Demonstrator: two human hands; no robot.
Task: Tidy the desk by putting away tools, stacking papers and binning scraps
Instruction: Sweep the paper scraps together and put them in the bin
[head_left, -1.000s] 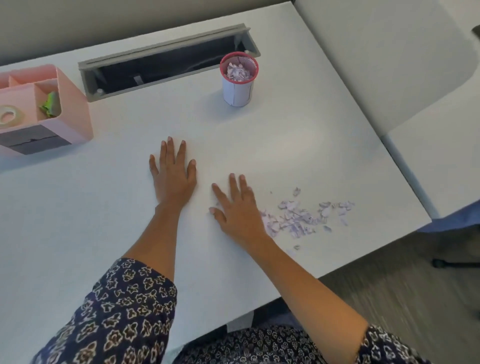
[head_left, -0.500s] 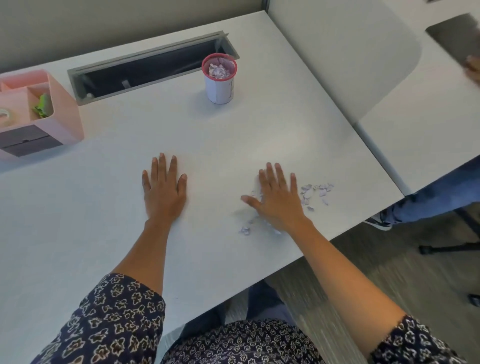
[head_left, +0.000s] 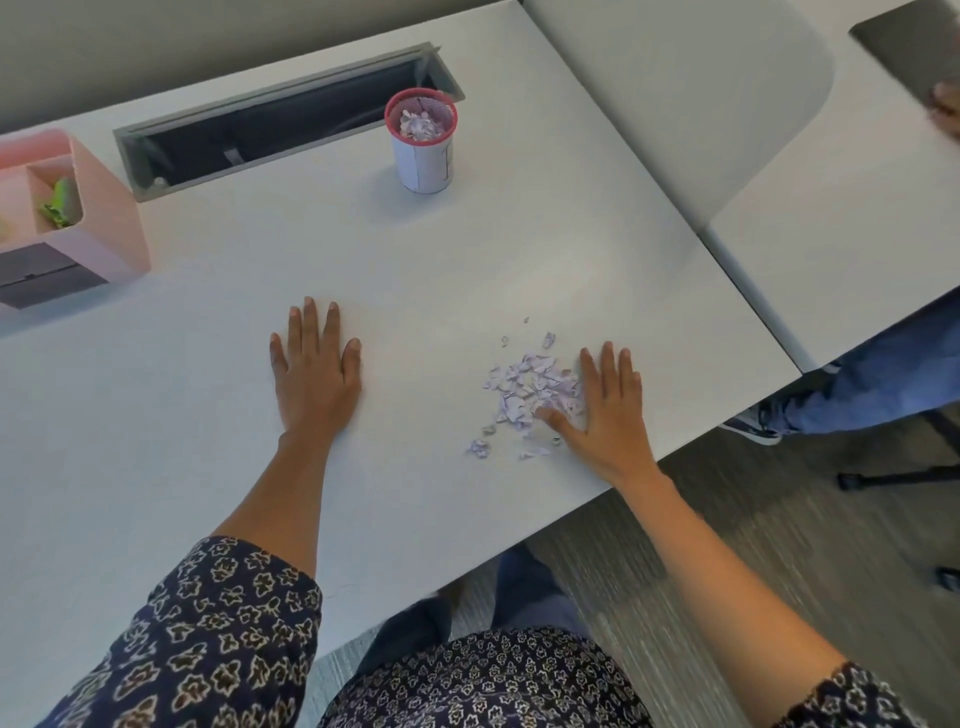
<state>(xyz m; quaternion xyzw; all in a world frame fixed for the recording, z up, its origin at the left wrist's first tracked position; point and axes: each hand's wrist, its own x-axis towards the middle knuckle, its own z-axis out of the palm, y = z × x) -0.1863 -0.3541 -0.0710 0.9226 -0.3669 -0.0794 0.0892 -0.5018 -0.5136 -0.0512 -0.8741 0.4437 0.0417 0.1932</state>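
A loose heap of pale purple paper scraps (head_left: 530, 387) lies on the white desk (head_left: 467, 260) near its front right edge. My right hand (head_left: 605, 410) lies flat on the desk just right of the heap, fingers straight, thumb touching the scraps. My left hand (head_left: 314, 371) rests flat, palm down, well left of the heap and holds nothing. A small red-rimmed cup bin (head_left: 422, 140) stands at the back of the desk with purple scraps inside it.
A pink desk organiser (head_left: 93, 218) with a green item and a dark drawer stands at the left edge. An open grey cable tray (head_left: 280, 119) runs along the back. Another person's leg and shoe (head_left: 753, 421) show beyond the right-hand desk.
My right hand has moved from the left of the scraps, across them, to their right side, and the scraps lie more bunched together. My left hand stays flat in place.
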